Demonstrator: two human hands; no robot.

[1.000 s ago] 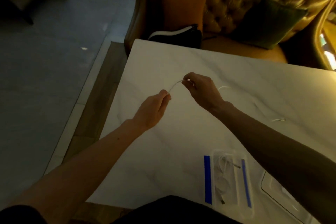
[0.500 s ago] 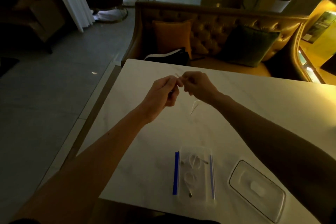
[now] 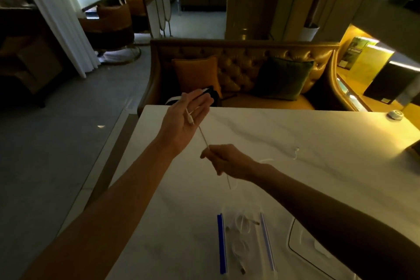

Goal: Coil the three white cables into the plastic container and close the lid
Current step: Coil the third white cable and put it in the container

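Note:
A thin white cable runs taut between my two hands above the marble table. My left hand is raised palm up with fingers spread, the cable's plug end lying across the palm. My right hand is lower and pinches the cable; the rest trails under it, and its far end lies curled on the table to the right. The clear plastic container with blue side clips sits near me and holds coiled white cables. Its clear lid lies beside it, partly hidden by my right forearm.
A tufted leather sofa with an orange cushion and a green cushion stands behind the table's far edge. A dark bag rests on its seat. A small round white object sits at the table's far right corner.
My hands, close together before, have moved apart. The left hand rose and opened palm up; the right hand drew down toward me along the cable. The camera tilted up.

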